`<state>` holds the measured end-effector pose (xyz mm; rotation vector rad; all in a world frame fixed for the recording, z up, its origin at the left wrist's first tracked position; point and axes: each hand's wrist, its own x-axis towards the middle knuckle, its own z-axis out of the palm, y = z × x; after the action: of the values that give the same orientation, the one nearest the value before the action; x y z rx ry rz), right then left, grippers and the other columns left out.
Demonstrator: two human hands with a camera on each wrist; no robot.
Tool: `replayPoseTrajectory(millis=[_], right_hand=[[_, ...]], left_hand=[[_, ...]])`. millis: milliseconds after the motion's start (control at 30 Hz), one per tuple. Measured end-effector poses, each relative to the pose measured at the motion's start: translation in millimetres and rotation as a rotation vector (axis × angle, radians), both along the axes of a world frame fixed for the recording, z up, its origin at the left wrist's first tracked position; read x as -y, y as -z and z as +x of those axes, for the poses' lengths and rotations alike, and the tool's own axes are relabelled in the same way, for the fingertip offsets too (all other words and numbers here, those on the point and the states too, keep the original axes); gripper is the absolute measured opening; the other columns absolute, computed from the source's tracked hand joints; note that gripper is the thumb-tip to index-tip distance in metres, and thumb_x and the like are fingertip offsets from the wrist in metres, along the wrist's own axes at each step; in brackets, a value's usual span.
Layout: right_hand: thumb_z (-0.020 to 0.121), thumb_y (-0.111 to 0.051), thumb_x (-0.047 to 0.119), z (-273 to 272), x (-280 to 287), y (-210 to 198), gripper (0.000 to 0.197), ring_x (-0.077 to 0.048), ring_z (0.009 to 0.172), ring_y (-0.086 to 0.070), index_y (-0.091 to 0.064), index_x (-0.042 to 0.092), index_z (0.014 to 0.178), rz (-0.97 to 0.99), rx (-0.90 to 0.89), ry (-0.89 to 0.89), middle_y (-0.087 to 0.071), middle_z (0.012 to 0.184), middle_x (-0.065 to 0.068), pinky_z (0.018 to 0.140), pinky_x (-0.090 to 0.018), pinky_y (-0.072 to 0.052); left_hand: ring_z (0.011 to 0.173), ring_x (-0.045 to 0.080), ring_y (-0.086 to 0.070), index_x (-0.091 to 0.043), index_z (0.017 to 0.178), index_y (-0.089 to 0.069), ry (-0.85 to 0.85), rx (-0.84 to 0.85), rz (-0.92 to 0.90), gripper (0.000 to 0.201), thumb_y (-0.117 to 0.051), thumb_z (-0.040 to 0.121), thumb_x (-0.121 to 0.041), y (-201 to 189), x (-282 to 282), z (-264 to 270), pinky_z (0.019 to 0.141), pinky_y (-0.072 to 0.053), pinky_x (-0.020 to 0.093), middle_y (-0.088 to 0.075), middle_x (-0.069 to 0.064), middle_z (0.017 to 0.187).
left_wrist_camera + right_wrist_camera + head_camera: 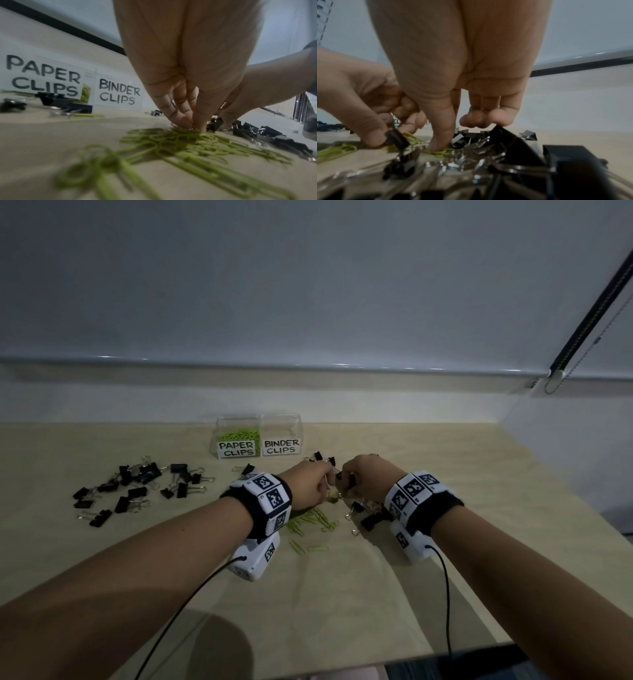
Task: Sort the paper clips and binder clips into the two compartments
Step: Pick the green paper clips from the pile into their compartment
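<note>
A clear two-part box [259, 419] stands at the back; its PAPER CLIPS side [238, 435] holds green clips, and its BINDER CLIPS side [281, 429] looks empty. Green paper clips [315, 520] [188, 142] lie mid-table under my wrists. My left hand [327, 479] [194, 126] [392, 134] pinches a small black binder clip [397, 140] just above them. My right hand [346, 479] [440, 146] is right beside it. Its thumb and forefinger pinch down on a green paper clip [440, 150] at the edge of a binder clip heap [370, 517] [513, 155], with the other fingers curled.
A spread of black binder clips [137, 487] lies on the left of the wooden table [479, 508]. A few more binder clips [320, 457] sit in front of the box. The wall rises just behind the box, and cables trail from both wrist cameras.
</note>
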<state>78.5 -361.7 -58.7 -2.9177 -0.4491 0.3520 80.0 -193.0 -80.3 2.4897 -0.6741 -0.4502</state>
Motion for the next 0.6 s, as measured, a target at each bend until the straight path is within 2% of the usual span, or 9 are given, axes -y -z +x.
replayPoseTrajectory(millis=[67,167,267,333,400,467,533,600], right_hand=[[0.077,-0.071,0.012,2.3,0.5,1.4,0.01,-0.016,0.076,-0.057,-0.063,0.019,0.079,-0.005,-0.017,-0.016,-0.056,0.076,0.008,0.065,-0.027,-0.045],[0.078,-0.072,0.013,3.2,3.9,3.8,0.008,-0.017,0.078,-0.056,-0.068,0.013,0.084,0.018,-0.011,-0.054,-0.054,0.088,0.005,0.068,-0.029,-0.048],[0.077,-0.073,0.01,3.5,7.5,5.8,0.011,-0.016,0.078,-0.057,-0.067,0.014,0.085,0.045,-0.018,-0.055,-0.062,0.089,0.003,0.071,-0.031,-0.05],[0.076,-0.074,0.007,4.2,9.6,7.1,0.013,-0.016,0.078,-0.059,-0.067,0.014,0.085,0.063,-0.026,-0.049,-0.067,0.089,0.0,0.07,-0.031,-0.05],[0.077,-0.073,0.006,3.9,10.7,6.4,0.013,-0.018,0.08,-0.06,-0.068,0.014,0.086,0.065,-0.037,-0.05,-0.066,0.088,-0.002,0.07,-0.03,-0.051],[0.078,-0.072,0.006,2.5,12.0,5.3,0.01,-0.017,0.079,-0.06,-0.069,0.014,0.084,0.078,-0.037,-0.055,-0.065,0.085,-0.001,0.069,-0.027,-0.05],[0.079,-0.072,0.006,1.0,13.6,4.4,0.008,-0.011,0.075,-0.057,-0.069,0.014,0.081,0.079,-0.03,-0.06,-0.062,0.084,0.003,0.066,-0.023,-0.046],[0.079,-0.071,0.005,-0.1,16.8,3.5,0.009,-0.004,0.069,-0.052,-0.067,0.013,0.077,0.097,-0.024,-0.053,-0.059,0.081,0.006,0.061,-0.017,-0.042]], left_hand=[[0.081,0.021,-0.06,-0.012,0.109,-0.051,0.014,0.008,0.016,0.025,-0.047,0.087,-0.002,-1.3,-7.0,-2.1,0.076,-0.048,0.032,-0.067,0.008,0.093],[0.081,0.018,-0.058,-0.014,0.111,-0.05,-0.009,0.035,-0.004,0.024,-0.051,0.089,-0.006,-0.4,-18.6,-4.5,0.072,-0.046,0.026,-0.067,0.008,0.097],[0.072,0.008,-0.057,-0.017,0.109,-0.051,-0.085,0.014,-0.076,0.021,-0.054,0.09,-0.008,-0.6,-32.2,-6.0,0.065,-0.044,0.021,-0.065,0.004,0.096],[0.07,0.002,-0.06,-0.019,0.104,-0.053,-0.139,-0.038,-0.148,0.021,-0.055,0.089,-0.005,-2.0,-43.6,-5.7,0.065,-0.048,0.023,-0.065,0.002,0.094],[0.071,0.008,-0.061,-0.019,0.101,-0.055,-0.176,-0.03,-0.15,0.023,-0.055,0.087,-0.001,-4.1,-56.9,-1.8,0.068,-0.05,0.028,-0.065,0.002,0.091],[0.071,0.012,-0.057,-0.017,0.099,-0.055,-0.224,0.006,-0.099,0.022,-0.053,0.088,0.002,-4.9,-70.4,4.0,0.066,-0.047,0.027,-0.062,0.0,0.086],[0.074,0.016,-0.057,-0.016,0.095,-0.055,-0.254,0.055,-0.007,0.019,-0.05,0.089,0.001,-3.6,-82.5,9.5,0.064,-0.044,0.025,-0.06,-0.001,0.082],[0.08,0.02,-0.058,-0.017,0.093,-0.056,-0.263,0.078,0.103,0.022,-0.047,0.088,0.002,-3.1,-88.8,11.9,0.068,-0.046,0.028,-0.063,0.002,0.087]])
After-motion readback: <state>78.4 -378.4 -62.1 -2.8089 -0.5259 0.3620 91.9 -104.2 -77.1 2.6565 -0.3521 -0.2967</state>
